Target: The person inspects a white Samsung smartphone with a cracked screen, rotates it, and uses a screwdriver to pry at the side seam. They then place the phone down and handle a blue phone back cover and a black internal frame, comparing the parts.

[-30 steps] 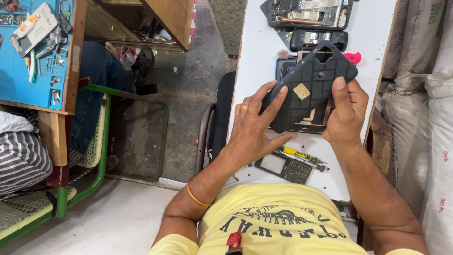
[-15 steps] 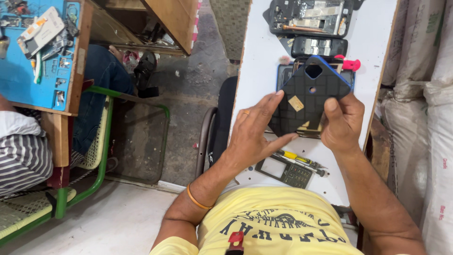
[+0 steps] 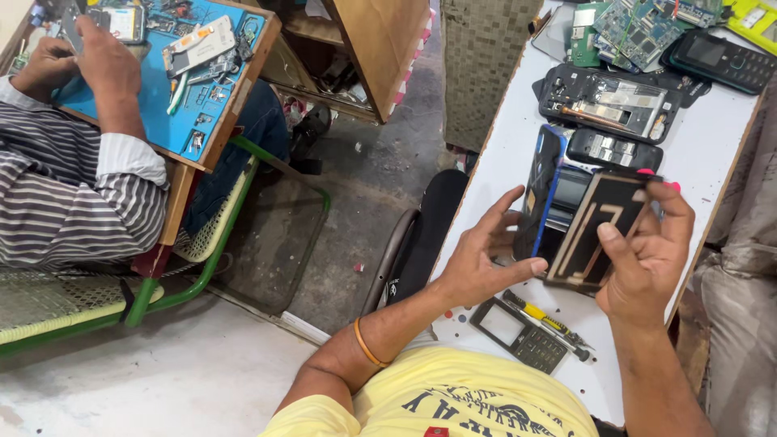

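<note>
Holding a dark phone panel (image 3: 600, 231) tilted above the white table (image 3: 712, 154), your right hand (image 3: 647, 259) clamps it, thumb across its face and fingers wrapped behind its far edge. The panel's near face is brown with pale angular tracks. Your left hand (image 3: 481, 263) is spread open, fingers apart, thumb tip touching the panel's lower left corner and fingertips just beside a black slab with a blue edge (image 3: 542, 190) standing on its side; whether they touch it is hard to tell.

Your right fingers hide the panel's far edge, and a pink object behind them is mostly covered. What lies beneath the panel is in shadow.

Near your left wrist lie a grey keypad frame (image 3: 522, 333) and a yellow-handled screwdriver (image 3: 544, 320). Farther up the table sit an opened phone body (image 3: 611, 101), green circuit boards (image 3: 639, 28) and a black keypad phone (image 3: 716, 58), cut off at the frame's top. At upper left, another person's hand (image 3: 101, 53) rests on a blue work mat (image 3: 162, 97) holding small parts.
</note>
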